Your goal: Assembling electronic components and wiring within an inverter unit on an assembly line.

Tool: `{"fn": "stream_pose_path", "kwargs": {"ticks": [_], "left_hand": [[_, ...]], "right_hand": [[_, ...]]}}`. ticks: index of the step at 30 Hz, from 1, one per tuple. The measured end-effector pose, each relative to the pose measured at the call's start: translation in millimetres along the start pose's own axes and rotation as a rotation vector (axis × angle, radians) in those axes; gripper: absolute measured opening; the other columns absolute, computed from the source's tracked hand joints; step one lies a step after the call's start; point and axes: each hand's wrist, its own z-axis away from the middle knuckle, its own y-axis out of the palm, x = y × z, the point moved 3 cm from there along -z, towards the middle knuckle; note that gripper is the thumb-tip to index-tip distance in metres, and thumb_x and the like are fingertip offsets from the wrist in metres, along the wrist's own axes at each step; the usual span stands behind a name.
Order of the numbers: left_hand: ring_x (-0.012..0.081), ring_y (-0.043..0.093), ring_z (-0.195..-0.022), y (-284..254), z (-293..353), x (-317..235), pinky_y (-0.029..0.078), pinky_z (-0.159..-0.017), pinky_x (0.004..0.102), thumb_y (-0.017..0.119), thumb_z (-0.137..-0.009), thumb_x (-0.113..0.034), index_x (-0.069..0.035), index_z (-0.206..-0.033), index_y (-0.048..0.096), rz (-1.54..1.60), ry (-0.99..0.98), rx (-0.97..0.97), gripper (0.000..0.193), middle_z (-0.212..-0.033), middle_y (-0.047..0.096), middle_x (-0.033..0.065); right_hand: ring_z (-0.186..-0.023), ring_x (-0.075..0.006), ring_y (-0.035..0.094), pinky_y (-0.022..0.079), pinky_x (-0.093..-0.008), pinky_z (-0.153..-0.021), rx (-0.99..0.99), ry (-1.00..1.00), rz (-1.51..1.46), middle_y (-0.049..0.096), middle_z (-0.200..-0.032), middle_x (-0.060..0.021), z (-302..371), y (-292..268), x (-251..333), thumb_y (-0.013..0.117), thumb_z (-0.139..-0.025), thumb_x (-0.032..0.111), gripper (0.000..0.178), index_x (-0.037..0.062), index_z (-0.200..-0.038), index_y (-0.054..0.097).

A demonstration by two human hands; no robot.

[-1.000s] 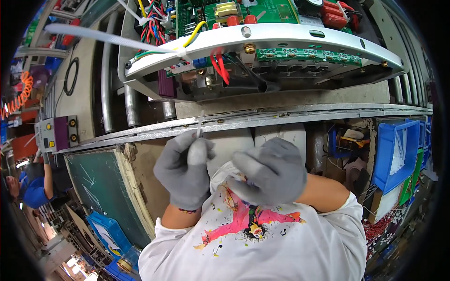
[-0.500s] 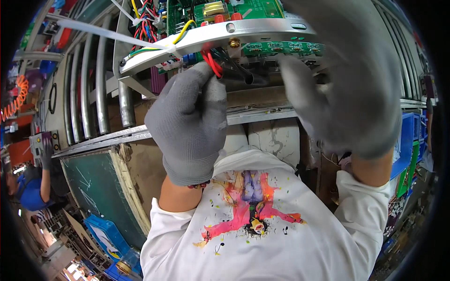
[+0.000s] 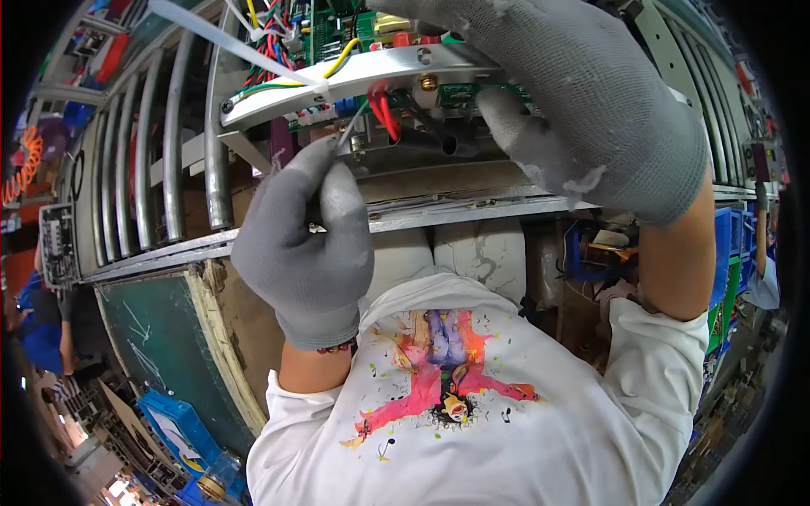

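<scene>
My left hand (image 3: 308,240), in a grey knit glove, pinches a thin pale strip (image 3: 353,125) that looks like a cable tie. The strip reaches toward red wires (image 3: 384,116), which go into black sleeves (image 3: 447,142) under a silver metal frame (image 3: 371,69). My right hand (image 3: 591,114), gloved too, stretches over the frame. Its thumb is apart from the fingers, and I see nothing between them; the fingertips lie near the top edge of the picture. Green circuit boards (image 3: 337,38) sit behind the frame. A white cable tie (image 3: 228,42) rings a yellow-green wire (image 3: 342,57) on it.
Metal rollers (image 3: 173,143) run along the left, with a metal rail (image 3: 472,205) in front of me. Blue bins (image 3: 732,253) stand at the right. A blue box (image 3: 181,434) lies lower left. Another person (image 3: 42,329) is at the far left.
My left hand has let go of the red wires, moved left and down, and now pinches the pale strip. My right hand has shifted left over the frame. The view has turned slightly.
</scene>
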Motion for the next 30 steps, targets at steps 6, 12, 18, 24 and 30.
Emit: {"fn": "stream_pose_path", "kwargs": {"ticks": [6,12,18,24,30], "left_hand": [[0.0144,0.057,-0.063,10.5,-1.3,-8.8,0.046,-0.058,0.0238,0.064,-0.079,0.003,0.001,-0.097,0.069,0.025,0.096,0.129,0.018,-0.077,0.064,0.0110],[0.0145,0.057,-0.067,16.3,-9.2,-2.7,0.045,-0.058,0.0235,0.065,-0.080,0.003,0.002,-0.098,0.068,-0.002,0.281,0.099,0.018,-0.086,0.064,0.0141],[0.0124,0.063,-0.076,26.3,-6.3,-9.5,0.050,-0.068,0.0213,0.063,-0.080,0.006,0.004,-0.108,0.058,0.393,0.084,-0.076,0.029,-0.090,0.065,0.0116],[0.0185,0.064,-0.090,23.5,-9.7,-15.0,0.053,-0.076,0.0270,0.062,-0.083,0.009,0.006,-0.115,0.052,0.346,0.218,0.063,0.034,-0.103,0.064,0.0180],[0.0142,0.065,-0.085,3.6,-0.9,-11.3,0.053,-0.075,0.0253,0.063,-0.083,0.005,0.002,-0.099,0.064,0.166,0.111,0.027,0.016,-0.094,0.068,0.0107]], "right_hand": [[-0.101,-0.0338,0.057,0.047,-0.0395,-0.086,0.136,0.175,-0.133,0.058,-0.104,-0.0171,0.4,-12.5,3.9,0.062,-0.075,0.001,0.058,-0.0041,-0.130,0.042],[-0.103,-0.0336,0.057,0.049,-0.0403,-0.085,0.000,-0.096,-0.048,0.058,-0.104,-0.0177,-2.5,-2.4,3.2,0.066,-0.075,0.004,0.057,-0.0033,-0.127,0.045],[-0.100,-0.0294,0.059,0.051,-0.0364,-0.081,0.163,-0.085,0.134,0.059,-0.103,-0.0181,-17.2,0.3,8.8,0.069,-0.075,0.008,0.059,-0.0034,-0.128,0.046],[-0.098,-0.0282,0.060,0.051,-0.0358,-0.080,0.251,-0.044,-0.053,0.059,-0.104,-0.0183,-41.6,11.9,27.9,0.069,-0.075,0.009,0.060,-0.0035,-0.129,0.045],[-0.096,-0.0270,0.060,0.051,-0.0351,-0.079,0.338,0.005,-0.210,0.060,-0.104,-0.0185,-49.8,11.3,39.0,0.069,-0.076,0.010,0.060,-0.0036,-0.129,0.045]]}}
